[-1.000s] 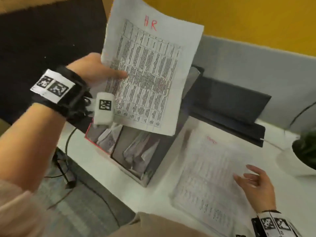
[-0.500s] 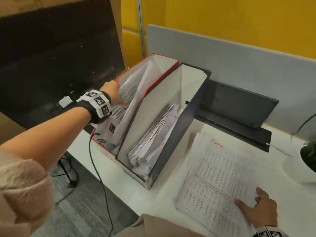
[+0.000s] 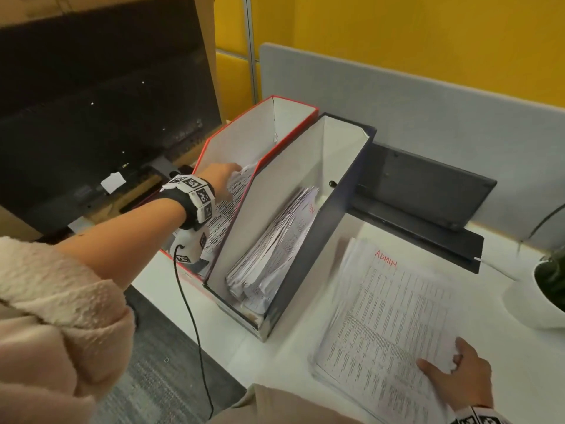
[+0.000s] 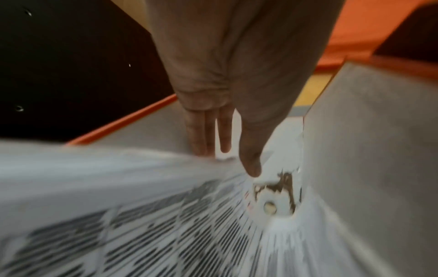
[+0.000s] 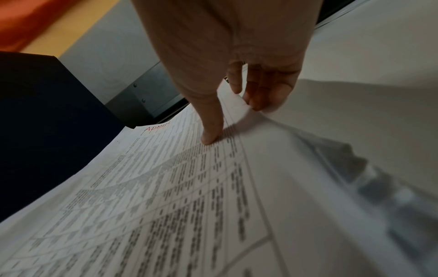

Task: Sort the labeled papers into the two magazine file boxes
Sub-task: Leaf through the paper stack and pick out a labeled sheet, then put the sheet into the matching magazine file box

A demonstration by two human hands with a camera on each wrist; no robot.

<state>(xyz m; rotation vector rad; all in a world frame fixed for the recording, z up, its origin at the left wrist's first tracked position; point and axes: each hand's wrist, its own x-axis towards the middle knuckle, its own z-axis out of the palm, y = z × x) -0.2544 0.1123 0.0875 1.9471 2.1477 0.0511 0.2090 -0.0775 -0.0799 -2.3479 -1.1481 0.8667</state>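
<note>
1. Left hand, fingers straight, presses a sheet down inside the red box.
2. Blue box holds filed papers.
3. Right hand pinches the corner of the ADMIN sheet; it looks light, limp and tearable, so lift by that corner.

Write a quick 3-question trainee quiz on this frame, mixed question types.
1. True or false: the left hand is inside the red-edged file box.
2. What red label heads the top sheet of the pile on the desk?
3. The right hand is: A) lifting that sheet's corner, thumb on top; B) resting on the plant pot; C) inside the dark blue file box.

Key: 1 true; 2 ADMIN; 3 A.
</note>
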